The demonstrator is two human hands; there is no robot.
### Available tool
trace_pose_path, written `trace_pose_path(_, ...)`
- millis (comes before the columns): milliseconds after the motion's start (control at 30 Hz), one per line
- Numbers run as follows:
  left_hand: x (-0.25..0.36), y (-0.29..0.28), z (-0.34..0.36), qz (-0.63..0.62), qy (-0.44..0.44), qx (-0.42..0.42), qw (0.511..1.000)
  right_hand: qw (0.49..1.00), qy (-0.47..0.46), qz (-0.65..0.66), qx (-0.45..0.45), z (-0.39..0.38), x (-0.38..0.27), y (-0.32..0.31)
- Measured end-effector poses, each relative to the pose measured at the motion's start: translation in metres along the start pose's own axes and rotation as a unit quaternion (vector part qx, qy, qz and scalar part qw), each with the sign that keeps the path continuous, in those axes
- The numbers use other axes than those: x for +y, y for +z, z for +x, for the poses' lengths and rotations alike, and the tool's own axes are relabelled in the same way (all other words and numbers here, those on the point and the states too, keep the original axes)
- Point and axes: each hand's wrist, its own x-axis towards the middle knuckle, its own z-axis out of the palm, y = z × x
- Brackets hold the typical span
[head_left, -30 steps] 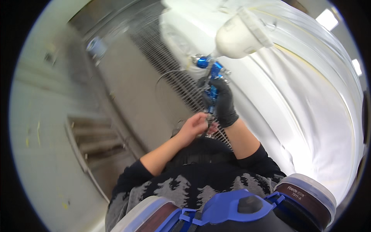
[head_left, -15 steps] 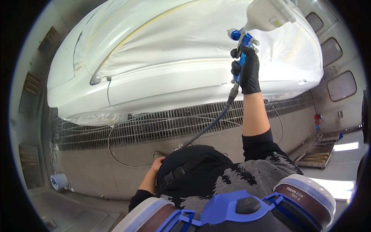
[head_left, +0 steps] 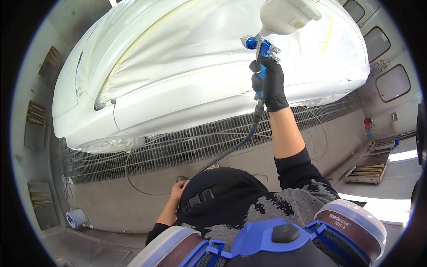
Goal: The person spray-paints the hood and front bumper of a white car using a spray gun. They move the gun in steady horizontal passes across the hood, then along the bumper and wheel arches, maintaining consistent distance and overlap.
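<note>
My right hand (head_left: 273, 86), in a black glove, grips a blue and silver spray gun (head_left: 263, 49) by its handle. On top of the gun sits a tilted whitish paint cup (head_left: 284, 18). A dark air hose (head_left: 242, 141) runs from the bottom of the handle down toward my waist. Beyond the gun stands a white car body (head_left: 187, 100), its window area covered with masking film (head_left: 178, 49) edged in yellow tape. My bare left hand (head_left: 179, 190) is low at my side, against my dark clothing and near the hose; its fingers are mostly hidden.
A floor grating (head_left: 178, 153) lies along the car, with thin hose loops (head_left: 127, 171) across it. At the lower left is a white bucket (head_left: 76, 218). Booth walls with windows (head_left: 393, 83) rise to the right, above a wooden-slatted panel (head_left: 365, 173). My blue respirator (head_left: 271, 242) fills the bottom.
My right hand and the spray gun have shifted left and slightly down along the car. The whole view has tilted a little. My left hand stays at my side.
</note>
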Motion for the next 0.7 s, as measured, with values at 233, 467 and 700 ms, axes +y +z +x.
trace_pose_path(233, 0.031, -0.006, -0.017, 0.091, 0.018, 0.061, 0.994, 1.000, 0.006, 0.007, -0.012, -0.017, 0.005, -0.020)
trace_pose_path(467, 0.118, -0.033, -0.031, 0.176, -0.011, 0.109, 0.978, 1.000, -0.012, -0.027, -0.009, -0.020, 0.021, -0.019)
trace_pose_path(700, 0.089, -0.086, -0.018, 0.115, -0.005, 0.130, 0.985, 0.999, -0.012, -0.009, 0.039, -0.032, 0.033, 0.022)
